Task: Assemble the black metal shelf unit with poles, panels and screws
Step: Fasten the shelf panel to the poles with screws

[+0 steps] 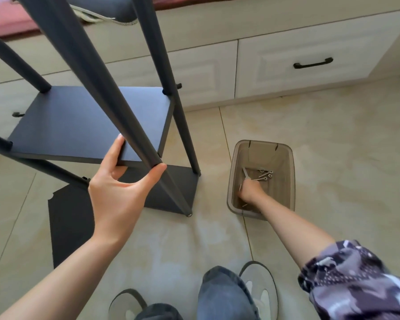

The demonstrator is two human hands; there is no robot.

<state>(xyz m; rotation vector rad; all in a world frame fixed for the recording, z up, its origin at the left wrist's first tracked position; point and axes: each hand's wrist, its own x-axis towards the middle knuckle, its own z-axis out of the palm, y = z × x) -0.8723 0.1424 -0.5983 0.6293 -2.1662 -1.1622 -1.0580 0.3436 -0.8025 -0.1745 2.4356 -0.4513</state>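
Note:
The black shelf unit stands on the tiled floor at left, its poles (97,72) rising toward the camera around a black panel (90,121). My left hand (120,188) holds the panel's near edge, thumb on the pole at its corner and fingers above and below the panel. My right hand (249,192) reaches down into a translucent brown bin (291,181) and pinches a thin metal tool. Several silver screws (264,175) lie at the bin's bottom just beyond that hand.
A loose black panel (69,222) lies flat on the floor under my left arm. White drawers (305,63) with a black handle run along the back. My slippered feet (259,289) and a knee are at the bottom edge.

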